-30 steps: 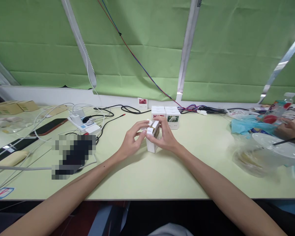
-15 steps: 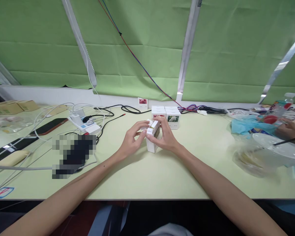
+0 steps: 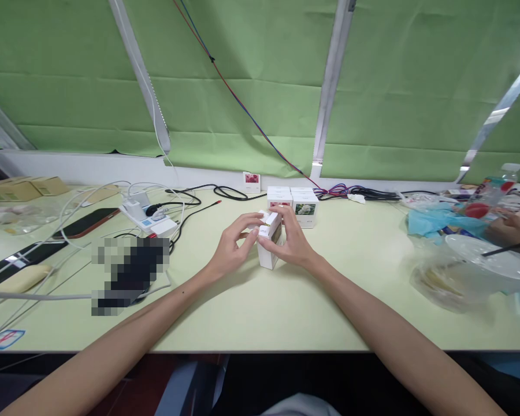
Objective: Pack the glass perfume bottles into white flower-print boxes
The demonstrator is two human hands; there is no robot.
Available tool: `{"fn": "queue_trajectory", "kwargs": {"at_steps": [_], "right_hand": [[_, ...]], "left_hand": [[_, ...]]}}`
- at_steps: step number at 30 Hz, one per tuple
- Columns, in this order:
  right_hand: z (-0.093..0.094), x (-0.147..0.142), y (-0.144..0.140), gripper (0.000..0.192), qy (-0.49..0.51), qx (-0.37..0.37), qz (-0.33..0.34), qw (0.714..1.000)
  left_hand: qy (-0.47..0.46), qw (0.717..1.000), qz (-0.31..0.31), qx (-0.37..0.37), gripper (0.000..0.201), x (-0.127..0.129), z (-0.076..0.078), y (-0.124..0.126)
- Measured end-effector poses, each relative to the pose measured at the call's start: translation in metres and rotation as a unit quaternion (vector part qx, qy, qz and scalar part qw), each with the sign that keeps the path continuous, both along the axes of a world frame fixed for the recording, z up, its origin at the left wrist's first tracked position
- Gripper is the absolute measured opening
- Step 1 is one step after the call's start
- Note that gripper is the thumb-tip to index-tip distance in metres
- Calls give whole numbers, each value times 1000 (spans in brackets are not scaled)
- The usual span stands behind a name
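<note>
Head view shows the left hand (image 3: 229, 249) and right hand (image 3: 291, 241) pinching a small white cardboard carton (image 3: 269, 247) by its sides, likely light and easily crushed.

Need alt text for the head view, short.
Both hands, left hand and right hand, grip a small white box standing on a pale green table. Two similar boxes sit just behind it; cables lie to the left.
</note>
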State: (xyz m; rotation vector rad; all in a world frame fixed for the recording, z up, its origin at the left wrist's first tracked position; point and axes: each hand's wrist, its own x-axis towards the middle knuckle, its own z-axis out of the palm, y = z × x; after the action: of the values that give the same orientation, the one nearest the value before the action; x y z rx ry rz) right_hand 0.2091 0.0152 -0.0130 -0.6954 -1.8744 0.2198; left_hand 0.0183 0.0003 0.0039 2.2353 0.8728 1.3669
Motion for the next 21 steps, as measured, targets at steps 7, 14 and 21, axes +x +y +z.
{"fn": "queue_trajectory", "kwargs": {"at_steps": [7,14,21], "right_hand": [[0,0,0,59,-2,-1,-2,1000],[1,0,-2,58,-2,-2,-3,1000],[1,-1,-2,58,1,-1,-2,1000]], "left_hand": [[1,1000,-2,-5,25,-1,1,0],[4,1000,3,-3,26,0,3,-2],[6,1000,2,-1,25,0,4,-1]]}}
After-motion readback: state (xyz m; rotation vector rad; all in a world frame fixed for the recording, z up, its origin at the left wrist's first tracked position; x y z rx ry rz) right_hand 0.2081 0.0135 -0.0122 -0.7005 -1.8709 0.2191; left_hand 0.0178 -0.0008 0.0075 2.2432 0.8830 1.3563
